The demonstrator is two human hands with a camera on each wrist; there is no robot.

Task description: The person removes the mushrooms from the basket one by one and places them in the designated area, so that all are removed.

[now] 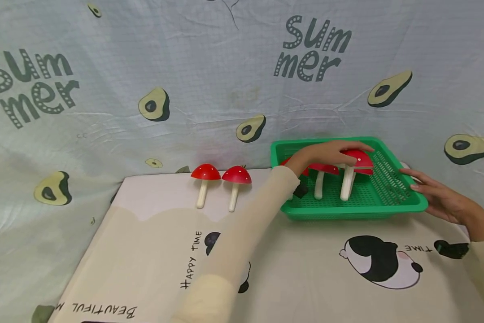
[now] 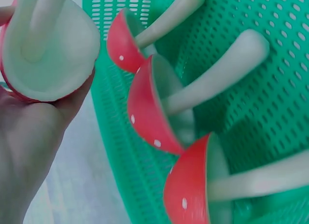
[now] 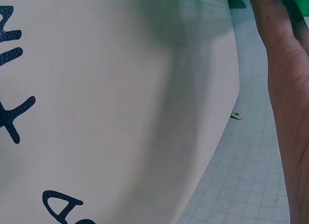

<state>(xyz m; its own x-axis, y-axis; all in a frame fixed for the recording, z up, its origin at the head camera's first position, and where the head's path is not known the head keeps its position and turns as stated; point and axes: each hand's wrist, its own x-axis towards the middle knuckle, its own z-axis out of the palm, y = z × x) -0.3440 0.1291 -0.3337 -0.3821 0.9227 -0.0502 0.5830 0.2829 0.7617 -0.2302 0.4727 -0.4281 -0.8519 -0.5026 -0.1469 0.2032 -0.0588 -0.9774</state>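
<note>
My left hand [image 1: 332,151] grips a toy mushroom [image 2: 72,45] by its red, white-dotted cap, with the white stem hanging down, over the green plastic basket [image 1: 352,214]. Three more mushrooms lie in a row inside, caps toward the back wall; the middle one [image 2: 149,105] shows in the left wrist view between a nearer mushroom [image 2: 186,185] and a farther one [image 2: 124,43]. At the basket's right end, my right hand [image 1: 443,197] touches the rim with extended fingers. The right wrist view catches only part of that hand [image 3: 294,89].
Two more red-capped mushrooms lie side by side left of the basket, one [image 1: 206,172] beside the other [image 1: 236,176], near the table's back edge. A printed cloth [image 1: 201,58] with avocados hangs behind. The table [image 1: 145,251] has a panda-patterned cover.
</note>
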